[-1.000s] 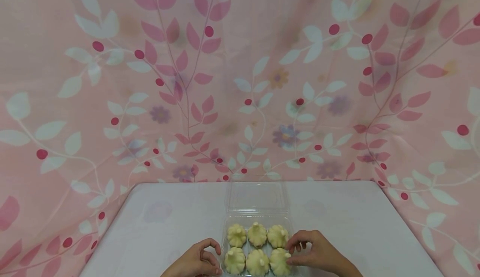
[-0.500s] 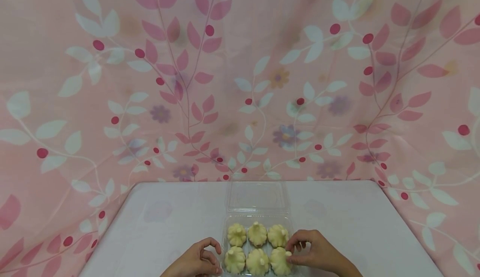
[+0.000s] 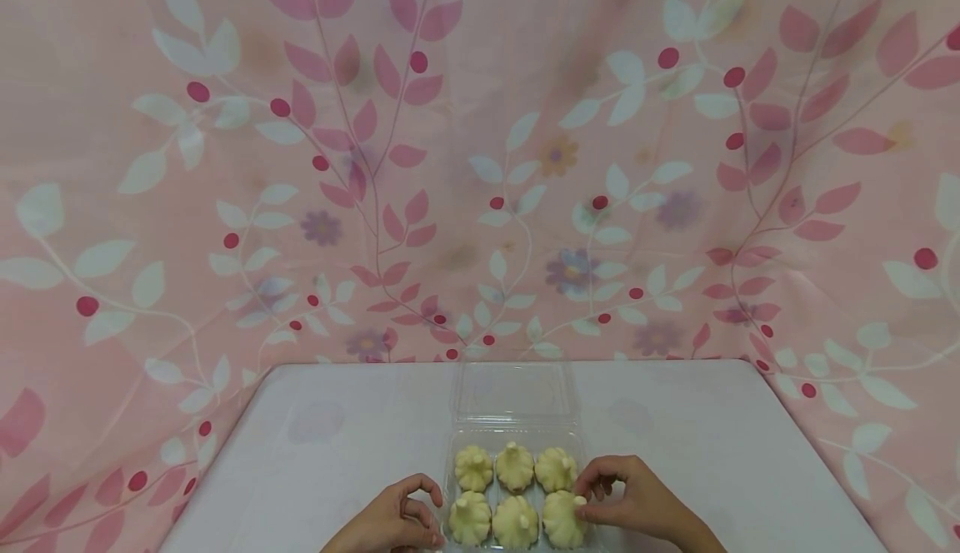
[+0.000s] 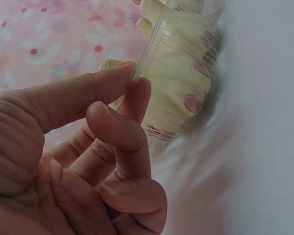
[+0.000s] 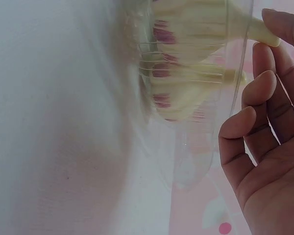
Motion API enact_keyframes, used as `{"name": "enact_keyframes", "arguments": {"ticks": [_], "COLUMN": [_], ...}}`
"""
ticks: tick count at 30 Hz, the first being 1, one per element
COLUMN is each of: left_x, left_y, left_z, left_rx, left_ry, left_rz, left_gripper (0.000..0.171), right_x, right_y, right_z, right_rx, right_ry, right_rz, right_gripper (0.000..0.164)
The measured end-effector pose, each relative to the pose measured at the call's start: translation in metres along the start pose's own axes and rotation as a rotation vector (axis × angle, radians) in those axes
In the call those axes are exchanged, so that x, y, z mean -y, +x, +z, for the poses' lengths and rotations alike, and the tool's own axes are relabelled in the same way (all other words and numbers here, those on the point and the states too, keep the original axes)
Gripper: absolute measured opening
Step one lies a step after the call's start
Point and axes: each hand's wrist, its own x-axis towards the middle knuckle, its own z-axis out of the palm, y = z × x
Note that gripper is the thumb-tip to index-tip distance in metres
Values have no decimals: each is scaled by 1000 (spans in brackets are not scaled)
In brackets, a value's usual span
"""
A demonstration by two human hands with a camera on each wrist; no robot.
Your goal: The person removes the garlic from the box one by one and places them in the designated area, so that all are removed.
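Note:
A clear plastic clamshell box [image 3: 516,430] stands at the table's front, holding several pale yellow garlic bulbs in two rows. My left hand [image 3: 403,515] pinches the box's left rim between thumb and forefinger, clear in the left wrist view, its other fingers curled below. At the box's right side, my right hand [image 3: 626,499] pinches the stem of the front right garlic bulb [image 3: 562,521]. In the right wrist view, thumb and fingertips meet at that stem tip, above the rim. Purple patches mark the base of a garlic bulb [image 4: 174,90] seen through the box wall.
The box's clear lid [image 3: 513,391] lies folded back, open, toward the far edge of the table. A white cloth covers the table [image 3: 360,428]. Behind it hangs a pink curtain [image 3: 465,161] with leaves and berries, which also runs along both sides.
The front right garlic bulb has shifted slightly up and to the right with my right fingers. My left hand keeps its pinch on the rim.

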Motion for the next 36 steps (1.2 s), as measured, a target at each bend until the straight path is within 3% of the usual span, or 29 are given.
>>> {"name": "enact_keyframes", "arguments": {"ticks": [8,13,19,26,32,36], "left_x": [-2,0,2,2,2,2], "left_y": [-1,0,0,0,0,-1], "left_z": [0,-1,-1,-3,-2,-1], "left_rx": [14,9,12,-7,-30,-41], "left_ry": [-1,0,-20,-19,-4,6], "left_rz": [7,4,11,9,1,1], "left_gripper": [27,26,26,27,30,32], "right_x": [7,11,16,21,25,24], "right_y": [1,1,2,1,0,-3], "right_z": [-4,-7,-14,-26,-37,-45], "right_rx": [-12,-16,-32,-90,-121,-159], "right_ry": [48,60,48,-9,-35,-60], "right_rz": [76,57,-25,18,-38,-18], "right_gripper": [15,17,21,21,24,24]}}
